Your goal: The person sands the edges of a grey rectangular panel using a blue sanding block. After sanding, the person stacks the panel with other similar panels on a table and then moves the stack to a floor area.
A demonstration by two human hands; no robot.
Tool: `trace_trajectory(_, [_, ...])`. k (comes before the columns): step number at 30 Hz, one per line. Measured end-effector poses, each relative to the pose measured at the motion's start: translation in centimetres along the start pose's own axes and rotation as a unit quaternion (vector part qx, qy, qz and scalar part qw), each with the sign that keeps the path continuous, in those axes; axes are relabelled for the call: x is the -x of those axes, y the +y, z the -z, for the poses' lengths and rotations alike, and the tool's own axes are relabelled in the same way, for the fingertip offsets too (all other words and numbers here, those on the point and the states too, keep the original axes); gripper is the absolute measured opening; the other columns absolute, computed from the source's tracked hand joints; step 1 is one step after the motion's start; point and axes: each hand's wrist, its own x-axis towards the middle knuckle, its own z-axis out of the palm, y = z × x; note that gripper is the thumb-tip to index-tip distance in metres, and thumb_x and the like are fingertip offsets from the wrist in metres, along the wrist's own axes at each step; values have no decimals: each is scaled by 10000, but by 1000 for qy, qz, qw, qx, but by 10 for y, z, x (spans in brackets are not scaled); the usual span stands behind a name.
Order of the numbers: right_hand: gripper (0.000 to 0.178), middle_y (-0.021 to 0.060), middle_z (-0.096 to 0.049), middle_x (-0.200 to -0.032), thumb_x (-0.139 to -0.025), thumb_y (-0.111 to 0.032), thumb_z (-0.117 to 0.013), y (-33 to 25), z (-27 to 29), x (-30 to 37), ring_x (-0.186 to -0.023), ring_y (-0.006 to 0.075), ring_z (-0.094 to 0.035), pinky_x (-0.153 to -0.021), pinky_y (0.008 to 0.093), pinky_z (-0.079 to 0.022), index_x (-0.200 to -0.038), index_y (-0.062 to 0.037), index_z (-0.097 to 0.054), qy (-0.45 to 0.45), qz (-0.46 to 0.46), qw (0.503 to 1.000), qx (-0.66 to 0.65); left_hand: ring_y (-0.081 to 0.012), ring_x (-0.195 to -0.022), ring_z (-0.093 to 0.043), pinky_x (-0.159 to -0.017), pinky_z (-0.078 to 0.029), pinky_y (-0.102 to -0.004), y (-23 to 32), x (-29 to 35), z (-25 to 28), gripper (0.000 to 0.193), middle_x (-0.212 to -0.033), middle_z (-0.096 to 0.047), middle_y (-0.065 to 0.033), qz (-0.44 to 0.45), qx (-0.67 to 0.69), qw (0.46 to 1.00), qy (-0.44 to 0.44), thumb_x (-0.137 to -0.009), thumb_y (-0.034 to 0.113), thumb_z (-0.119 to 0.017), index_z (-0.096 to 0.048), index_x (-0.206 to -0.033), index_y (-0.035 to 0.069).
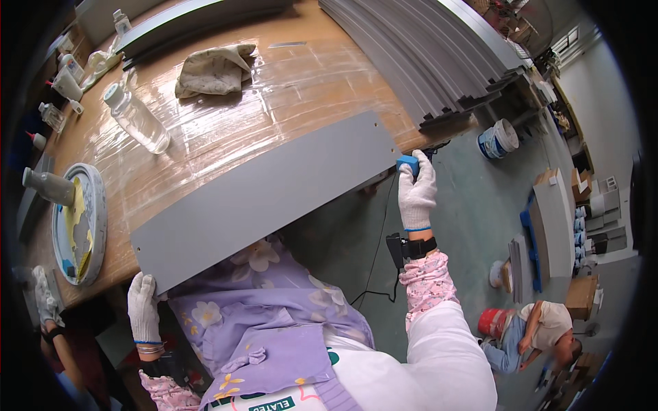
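Note:
A long, flat grey panel point(267, 195) lies slantwise along the table's near edge, with small holes at its ends. My left hand point(144, 312), in a white knit glove, grips the panel's near left corner. At the far right end, my gloved right hand point(417, 192) pinches a small blue block point(407, 163) between thumb and fingers, right by the panel's end edge. The block looks like a sanding sponge; whether it touches the panel I cannot tell.
A film-covered table point(308, 89) bears a crumpled cloth point(214, 70), a clear bottle point(140, 123) and a round lid point(103, 212) with yellow pieces. Grey profiles point(418, 55) are stacked at the far right. A co-worker's gloved hand point(45, 301) shows left; another person point(541, 335) sits lower right.

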Motion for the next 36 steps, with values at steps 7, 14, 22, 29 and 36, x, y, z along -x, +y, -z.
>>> trace_trajectory(7, [352,174,-611,-1153,-882,-187,-645,8,5,-11,-1027,339,-591,-937,420,-472,-1201,-50,-585,13,-84,995,-48,-82,-629,-501,-571,-415,-240,-3,-1,3,322,-752,-564,5,-3,3,1000,-13,-976,307,-549,-597,-1068,2])
trace_trajectory(14, [374,147,-617,-1176,-904,-172,-627,15,8,-11,-1095,286,-585,-976,379,-452,-1249,-40,-572,-39,-79,996,22,-75,-639,-514,-576,-427,-234,-3,-1,2,318,-770,-578,7,1,0,1000,-1,-972,308,-559,-602,-1078,11])
trace_trajectory(22, [381,159,-614,-1180,-892,-172,-633,12,11,-13,-1087,308,-587,-963,396,-456,-1247,-47,-573,-49,-63,996,40,-83,-664,-537,-587,-446,-238,-4,-1,3,328,-807,-599,-3,7,12,1000,-4,-971,302,-559,-600,-1099,3])
trace_trajectory(29, [387,166,-615,-1181,-884,-198,-653,10,11,-16,-1069,312,-600,-948,390,-473,-1238,-59,-579,-53,-91,990,99,-84,-664,-520,-605,-435,-244,-1,2,-5,356,-798,-591,1,14,-1,1000,25,-970,347,-548,-605,-1071,11])
trace_trajectory(36, [382,18,-600,-1076,-961,-183,-586,-29,16,-26,-836,84,-551,-741,237,-479,-1305,-27,-526,-101,-252,926,-262,-124,-711,-574,-637,-474,-255,-4,6,-3,380,-850,-630,-49,22,60,998,19,-958,338,-557,-599,-1105,-10])
